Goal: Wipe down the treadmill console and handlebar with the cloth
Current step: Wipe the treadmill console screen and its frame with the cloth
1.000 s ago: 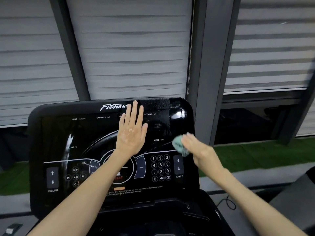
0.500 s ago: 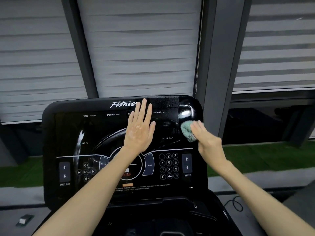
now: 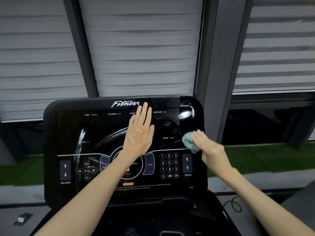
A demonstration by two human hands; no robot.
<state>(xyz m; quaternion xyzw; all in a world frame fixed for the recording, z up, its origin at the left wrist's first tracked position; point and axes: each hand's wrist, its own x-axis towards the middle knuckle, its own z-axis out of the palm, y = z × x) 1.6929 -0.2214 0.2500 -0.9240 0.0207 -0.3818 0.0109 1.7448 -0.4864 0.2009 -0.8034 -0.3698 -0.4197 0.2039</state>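
Console [image 3: 109, 133] wiping is underway: right hand [image 3: 210, 149] pinches the bunched green cloth [image 3: 188, 141] at its right edge, left hand [image 3: 139, 133] braces flat, fingers straight; the handlebar seems undone.

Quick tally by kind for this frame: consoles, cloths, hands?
console: 1
cloth: 1
hands: 2 (left hand, right hand)
Total: 4
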